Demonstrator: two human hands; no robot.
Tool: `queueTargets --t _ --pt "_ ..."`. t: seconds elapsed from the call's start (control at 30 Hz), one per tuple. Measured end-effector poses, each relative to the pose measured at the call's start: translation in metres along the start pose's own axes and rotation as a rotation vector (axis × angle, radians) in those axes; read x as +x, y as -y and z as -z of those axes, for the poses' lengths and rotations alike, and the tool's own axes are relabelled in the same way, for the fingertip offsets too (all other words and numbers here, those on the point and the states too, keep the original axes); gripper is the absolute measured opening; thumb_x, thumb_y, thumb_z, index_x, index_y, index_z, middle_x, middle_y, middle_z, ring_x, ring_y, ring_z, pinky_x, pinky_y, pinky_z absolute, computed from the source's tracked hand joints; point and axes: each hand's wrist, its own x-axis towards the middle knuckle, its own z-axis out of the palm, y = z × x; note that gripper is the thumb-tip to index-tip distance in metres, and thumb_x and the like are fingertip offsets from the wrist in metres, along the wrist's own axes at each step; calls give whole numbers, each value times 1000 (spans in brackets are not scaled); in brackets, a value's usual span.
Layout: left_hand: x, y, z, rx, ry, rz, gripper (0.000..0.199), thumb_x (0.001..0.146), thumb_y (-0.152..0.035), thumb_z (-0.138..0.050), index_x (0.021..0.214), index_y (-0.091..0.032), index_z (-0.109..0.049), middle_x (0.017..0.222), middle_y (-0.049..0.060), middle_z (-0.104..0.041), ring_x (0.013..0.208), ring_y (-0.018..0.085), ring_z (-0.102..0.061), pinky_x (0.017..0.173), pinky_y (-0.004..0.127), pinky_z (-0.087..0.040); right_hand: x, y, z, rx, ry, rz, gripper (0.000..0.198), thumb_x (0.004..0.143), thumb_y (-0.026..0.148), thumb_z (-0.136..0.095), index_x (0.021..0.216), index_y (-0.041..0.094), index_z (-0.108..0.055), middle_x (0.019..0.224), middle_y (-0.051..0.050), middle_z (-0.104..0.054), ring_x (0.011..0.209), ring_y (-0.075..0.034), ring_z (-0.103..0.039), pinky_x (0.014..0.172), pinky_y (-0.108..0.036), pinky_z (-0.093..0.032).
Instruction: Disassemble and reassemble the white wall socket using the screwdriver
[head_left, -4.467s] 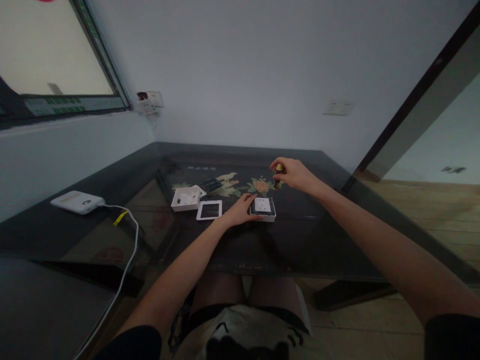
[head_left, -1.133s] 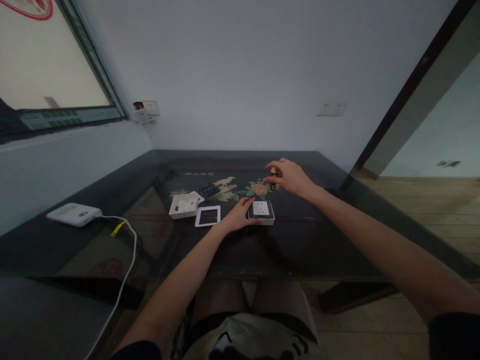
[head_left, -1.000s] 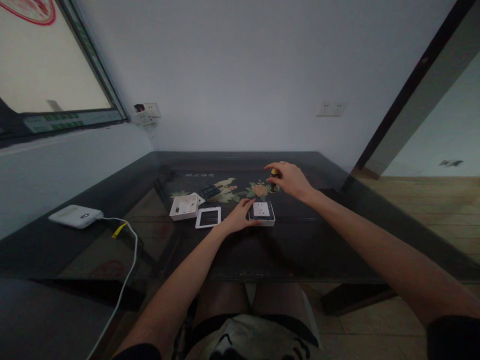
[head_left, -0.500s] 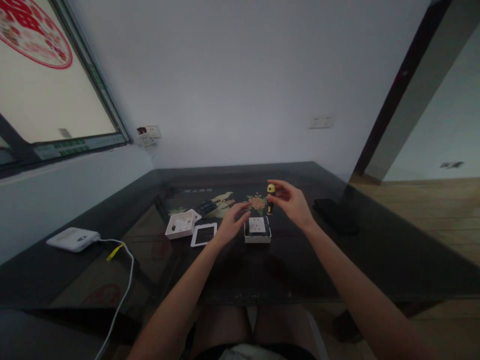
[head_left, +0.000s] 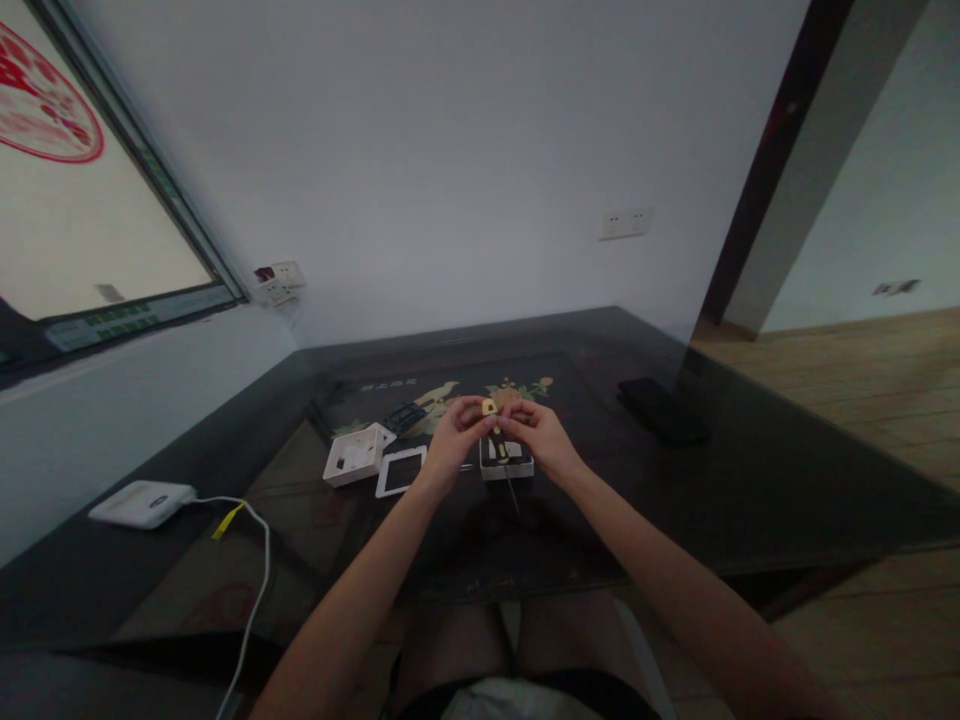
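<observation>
A black-and-yellow screwdriver point(head_left: 502, 447) is pinched by its handle between my two hands. Its yellow end points away from me, and its thin metal shaft slants down toward the table's near edge. My left hand point(head_left: 452, 440) is closed at the left side of the handle. From the right, the fingers of my right hand point(head_left: 546, 437) are closed on it as well. Below and behind the screwdriver sits a white box point(head_left: 519, 471) with a wall socket in it, partly covered by the tool and my fingers. A white square frame point(head_left: 381, 478) lies left of my left hand.
Left of the frame are an open white box point(head_left: 349, 458) and dark parts point(head_left: 403, 417). Farther left, a white device point(head_left: 142, 503) trails a white cable point(head_left: 264, 560) with a yellow tag. A black flat case point(head_left: 661, 410) lies at right on the dark table point(head_left: 645, 520).
My right hand has brought the screwdriver left and turned its shaft toward me. My left hand has moved up and taken hold of the handle too. The view has shifted slightly.
</observation>
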Motion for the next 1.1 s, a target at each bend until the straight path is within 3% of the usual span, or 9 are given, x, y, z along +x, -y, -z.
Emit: queueTargets --t 0.1,0.2,0.3,0.43,0.6,1.1 --pt "0 -4 5 -33 -41 -14 43 69 -34 -77 102 -17 -56 99 9 -73 95 22 -69 90 38 -51 1 2 8 -24 79 -12 31 66 47 -75 80 21 -66 87 -2 -71 79 -18 -69 81 -37 -55" --pt "4 -15 15 -78 -126 -55 42 72 -37 -75 106 -17 -58 102 9 -72 94 23 -69 82 36 -55 5 0 28 -302 143 71 33 77 48 -65 94 20 -69 102 -7 -70 100 -23 -65 95 -45 -48" --pt "17 -21 27 -120 -227 -141 43 73 -38 -74 110 -20 -60 106 8 -70 90 22 -70 73 33 -58 8 -11 50 -707 165 187 40 73 40 -72 108 22 -65 121 -10 -62 119 -26 -54 104 -49 -37" --pt "36 -9 38 -140 -386 -271 45 73 -36 -74 114 -24 -60 106 6 -68 87 19 -71 68 29 -59 8 -31 61 -954 300 171 74 59 39 -84 125 19 -57 132 -15 -50 127 -30 -43 107 -47 -33" --pt "44 11 38 -145 -474 -306 42 75 -40 -72 111 -24 -59 105 6 -67 82 16 -70 66 26 -58 8 -39 58 -1042 333 165 77 60 43 -83 128 22 -54 127 -14 -50 120 -31 -46 103 -48 -35" --pt "38 18 35 -159 -418 -300 46 75 -42 -72 114 -23 -58 107 7 -66 84 18 -70 66 28 -58 13 -47 63 -1084 344 180 76 64 47 -79 131 21 -52 126 -13 -48 119 -31 -45 103 -48 -35"
